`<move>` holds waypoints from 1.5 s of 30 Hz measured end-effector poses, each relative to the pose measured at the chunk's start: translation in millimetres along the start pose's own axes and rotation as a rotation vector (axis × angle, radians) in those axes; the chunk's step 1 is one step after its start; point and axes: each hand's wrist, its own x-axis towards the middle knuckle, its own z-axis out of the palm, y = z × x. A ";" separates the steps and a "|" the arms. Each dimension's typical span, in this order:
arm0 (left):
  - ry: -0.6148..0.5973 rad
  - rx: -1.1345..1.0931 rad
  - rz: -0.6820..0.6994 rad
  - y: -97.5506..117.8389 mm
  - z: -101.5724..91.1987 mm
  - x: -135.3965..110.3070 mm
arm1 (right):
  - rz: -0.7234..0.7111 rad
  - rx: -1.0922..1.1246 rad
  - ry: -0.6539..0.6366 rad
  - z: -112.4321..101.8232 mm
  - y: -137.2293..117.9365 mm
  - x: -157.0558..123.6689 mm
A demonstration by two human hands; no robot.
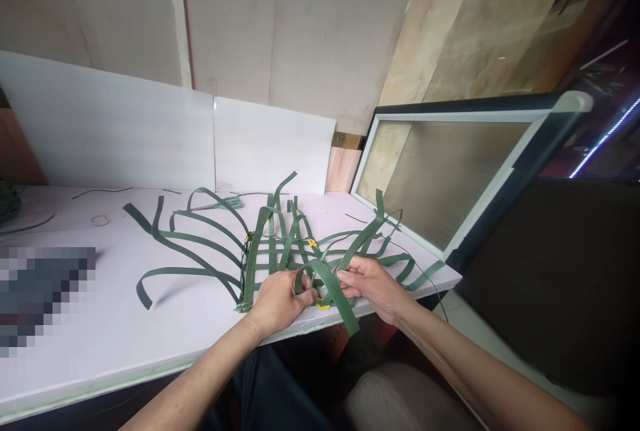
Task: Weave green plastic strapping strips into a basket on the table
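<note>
Green flat plastic straps (pixel 200 239) are woven into an open lattice near the table's front edge, with long loose ends curling out to both sides. Small yellow ties (pixel 312 243) mark a few crossings. My left hand (pixel 284 299) is closed at the front of the weave, thumb and fingers pinching a strap. At the right part of the lattice, my right hand (pixel 365 283) pinches another green strap between thumb and fingertips. A wide strap end (pixel 345 308) arches between the two hands and hangs toward the front edge. The exact grip points are partly hidden.
The weave lies on a white table (pixel 100 324). A framed glass panel (pixel 450 178) leans at the right end. White boards (pixel 270 144) stand along the wall. A pixelated dark item (pixel 45 291) and a small ring (pixel 99 220) lie to the left.
</note>
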 end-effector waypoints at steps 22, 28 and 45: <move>-0.078 -0.102 0.112 -10.7 2.9 8.6 | -0.079 -0.075 -0.050 17.7 -0.2 31.0; -0.102 -0.085 0.020 -2.9 -0.2 12.4 | -0.365 -0.434 -0.128 15.5 -6.5 31.3; -0.150 -0.064 -0.010 -0.6 1.9 17.4 | -0.415 -1.512 -0.240 3.0 -7.7 -5.6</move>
